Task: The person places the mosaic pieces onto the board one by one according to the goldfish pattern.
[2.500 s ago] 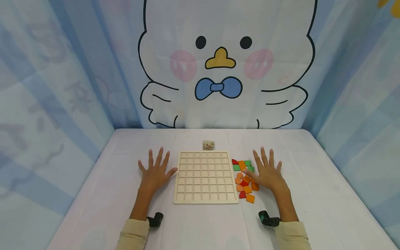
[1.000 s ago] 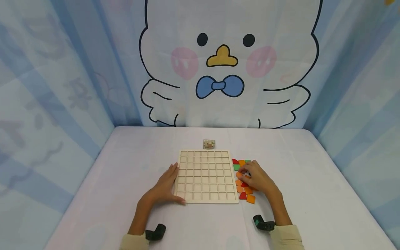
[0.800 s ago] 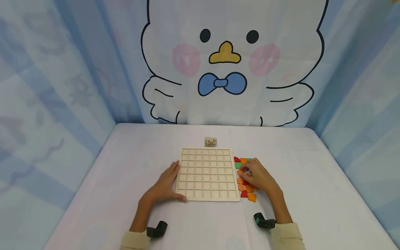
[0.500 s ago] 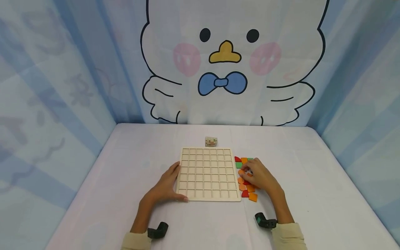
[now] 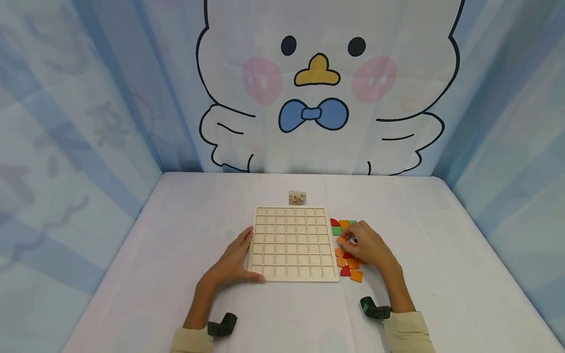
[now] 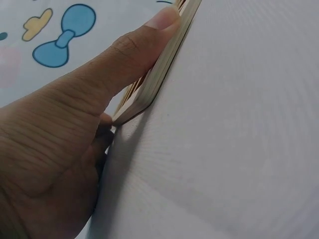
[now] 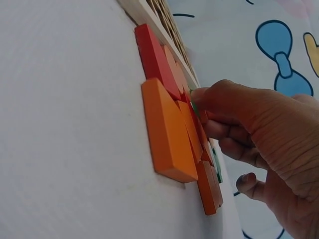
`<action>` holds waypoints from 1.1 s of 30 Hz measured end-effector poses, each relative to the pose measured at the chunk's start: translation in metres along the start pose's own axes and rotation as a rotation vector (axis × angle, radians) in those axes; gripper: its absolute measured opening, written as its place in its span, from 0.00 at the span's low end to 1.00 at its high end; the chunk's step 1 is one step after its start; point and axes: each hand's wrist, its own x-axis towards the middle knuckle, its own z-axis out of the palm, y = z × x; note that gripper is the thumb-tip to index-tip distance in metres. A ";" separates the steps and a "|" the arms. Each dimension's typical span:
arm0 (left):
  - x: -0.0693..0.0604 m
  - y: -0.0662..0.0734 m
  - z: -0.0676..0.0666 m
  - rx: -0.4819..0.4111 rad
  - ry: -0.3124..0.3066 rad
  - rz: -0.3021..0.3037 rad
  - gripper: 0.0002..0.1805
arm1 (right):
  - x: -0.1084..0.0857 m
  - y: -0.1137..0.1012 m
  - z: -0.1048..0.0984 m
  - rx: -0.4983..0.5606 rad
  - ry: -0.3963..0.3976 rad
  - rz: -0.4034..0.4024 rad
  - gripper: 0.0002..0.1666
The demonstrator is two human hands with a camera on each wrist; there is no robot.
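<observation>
A pale wooden grid board with square cells lies flat on the table. My left hand braces its near left corner, the long fingers along the left edge and the straight thumb on the near edge. To the board's right lie coloured flat pieces. Over them my right hand has curled fingers, its thumb and forefinger tips on either side of an orange disc. In the right wrist view, my right hand hides part of the pile and the exact contact.
Close by lie more orange discs, a red quarter-round piece, an orange square and a green piece. A small patterned card sits behind the board. Curtains surround the table.
From lying spread on the table, the left hand moved right to the board's corner and the right hand curled over the pieces. Both hands then stayed almost still while the view tilted slightly.
</observation>
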 end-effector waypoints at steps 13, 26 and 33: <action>0.000 -0.001 -0.007 0.058 0.014 -0.003 0.74 | 0.007 -0.017 0.002 -0.033 0.087 -0.086 0.17; 0.001 -0.001 -0.002 0.082 0.024 0.001 0.73 | 0.026 -0.044 0.012 -0.004 0.075 -0.218 0.12; -0.001 0.000 -0.002 0.067 0.031 0.007 0.72 | 0.040 -0.069 0.019 -0.007 0.026 -0.272 0.10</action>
